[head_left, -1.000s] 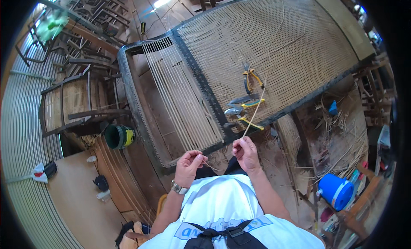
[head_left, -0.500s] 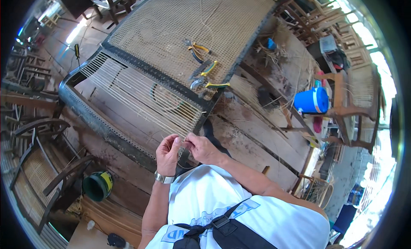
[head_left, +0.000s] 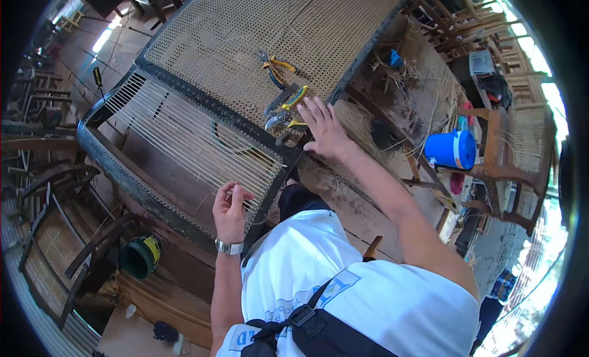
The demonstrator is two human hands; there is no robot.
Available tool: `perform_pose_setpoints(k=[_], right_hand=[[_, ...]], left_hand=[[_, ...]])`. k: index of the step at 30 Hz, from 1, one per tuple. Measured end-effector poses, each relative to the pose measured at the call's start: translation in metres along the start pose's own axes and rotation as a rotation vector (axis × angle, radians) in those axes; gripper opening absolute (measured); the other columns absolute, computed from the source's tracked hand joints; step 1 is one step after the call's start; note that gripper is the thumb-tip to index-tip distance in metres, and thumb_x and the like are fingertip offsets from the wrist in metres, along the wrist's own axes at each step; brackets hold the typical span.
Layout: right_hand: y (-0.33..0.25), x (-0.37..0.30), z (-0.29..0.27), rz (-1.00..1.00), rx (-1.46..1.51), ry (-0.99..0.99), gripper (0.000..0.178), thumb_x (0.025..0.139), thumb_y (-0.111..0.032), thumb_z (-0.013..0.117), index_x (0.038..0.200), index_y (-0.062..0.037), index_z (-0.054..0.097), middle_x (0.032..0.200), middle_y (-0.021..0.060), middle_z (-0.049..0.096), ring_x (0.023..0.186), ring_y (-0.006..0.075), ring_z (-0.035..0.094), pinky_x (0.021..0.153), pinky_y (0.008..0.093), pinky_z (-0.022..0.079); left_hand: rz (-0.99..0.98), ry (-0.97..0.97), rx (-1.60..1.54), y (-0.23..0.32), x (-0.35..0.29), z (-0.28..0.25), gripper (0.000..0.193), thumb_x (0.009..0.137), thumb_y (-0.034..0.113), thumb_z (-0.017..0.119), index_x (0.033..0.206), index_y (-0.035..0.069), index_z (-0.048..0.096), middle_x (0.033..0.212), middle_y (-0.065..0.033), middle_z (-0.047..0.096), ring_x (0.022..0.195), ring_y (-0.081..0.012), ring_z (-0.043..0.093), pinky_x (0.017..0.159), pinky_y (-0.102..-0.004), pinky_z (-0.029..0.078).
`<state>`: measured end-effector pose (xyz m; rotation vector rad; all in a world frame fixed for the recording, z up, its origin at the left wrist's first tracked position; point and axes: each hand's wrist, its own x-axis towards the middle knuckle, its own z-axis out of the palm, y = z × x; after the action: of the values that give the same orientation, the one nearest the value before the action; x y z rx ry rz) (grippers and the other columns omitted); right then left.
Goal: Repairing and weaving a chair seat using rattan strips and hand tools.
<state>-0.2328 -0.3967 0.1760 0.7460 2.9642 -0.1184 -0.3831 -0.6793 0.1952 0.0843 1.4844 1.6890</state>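
A dark wooden frame [head_left: 161,197] has pale parallel cane strands [head_left: 178,127] strung across its opening. At the frame's near right corner, my left hand [head_left: 229,214] is closed in a pinch on a thin cane strand, much of it hidden by the fingers. My right hand [head_left: 326,131] is stretched out, fingers spread and holding nothing. Its fingertips are beside the yellow-handled pruning shears [head_left: 281,118], which lie on the woven cane panel [head_left: 208,56]. Another yellow-handled cutting tool [head_left: 297,98] lies just beyond them, with pliers [head_left: 273,69] with dark and yellow handles farther off.
A screwdriver [head_left: 97,77] stands at the frame's far left corner. To the right are a blue water jug [head_left: 450,149] and a wooden chair [head_left: 521,154]. A cane-seated chair [head_left: 52,246] and a green bucket [head_left: 138,257] are at the left. Loose cane scraps litter the floor.
My right hand has left my left hand, moving up and right toward the shears with its fingers opening. My left hand stays pinched near the frame corner, shifted slightly left.
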Motion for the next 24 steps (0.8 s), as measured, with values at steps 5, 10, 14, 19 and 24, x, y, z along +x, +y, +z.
perform_pose_setpoints(k=[5,10,14,19,24], right_hand=[[0.051,0.069,0.006,-0.330,-0.181,-0.179,0.108,0.066,-0.044,0.081,0.149,-0.0101,0.022,0.149,0.0141,0.028,0.140,0.0337,0.023,0.113,0.0568,0.018],[0.056,0.093,0.010,-0.519,-0.345,-0.230,0.083,0.072,-0.027,0.074,0.141,-0.0035,0.036,0.122,0.0149,0.047,0.115,0.0322,0.049,0.105,0.0595,0.031],[0.063,0.095,-0.005,-0.517,-0.138,-0.259,0.073,0.074,-0.021,0.067,0.138,-0.0002,0.038,0.121,0.0179,0.047,0.114,0.0355,0.050,0.105,0.0554,0.033],[0.108,0.062,0.033,-0.348,0.688,-0.155,0.067,0.079,-0.028,0.062,0.133,0.0039,0.040,0.113,0.0220,0.053,0.109,0.0306,0.055,0.099,0.0411,0.041],[0.100,-0.006,0.000,0.039,1.479,-0.667,0.065,0.076,-0.008,0.063,0.135,-0.0021,0.035,0.107,0.0072,0.051,0.097,0.0147,0.052,0.093,0.0309,0.044]], left_hand=[[-0.046,0.124,0.025,-0.002,0.028,0.053,0.022,0.099,0.024,0.056,0.113,0.007,0.058,0.073,-0.0015,0.065,0.046,-0.0003,0.039,0.040,-0.0178,0.026],[-0.077,0.194,-0.022,-0.014,0.047,0.085,0.025,0.098,0.022,0.055,0.120,0.008,0.058,0.077,-0.0015,0.066,0.046,0.0001,0.039,0.040,-0.0173,0.028],[-0.097,0.151,-0.081,-0.024,0.055,0.100,0.024,0.097,0.021,0.058,0.117,0.008,0.059,0.083,-0.0027,0.068,0.047,0.0001,0.038,0.041,-0.0170,0.030],[-0.195,0.115,-0.103,-0.029,0.073,0.118,0.021,0.095,0.023,0.061,0.110,0.008,0.060,0.087,-0.0032,0.069,0.047,0.0001,0.038,0.043,-0.0172,0.031],[-0.282,0.020,-0.200,-0.030,0.092,0.138,0.019,0.093,0.025,0.065,0.104,0.010,0.062,0.088,-0.0011,0.068,0.048,0.0000,0.037,0.044,-0.0172,0.030]])
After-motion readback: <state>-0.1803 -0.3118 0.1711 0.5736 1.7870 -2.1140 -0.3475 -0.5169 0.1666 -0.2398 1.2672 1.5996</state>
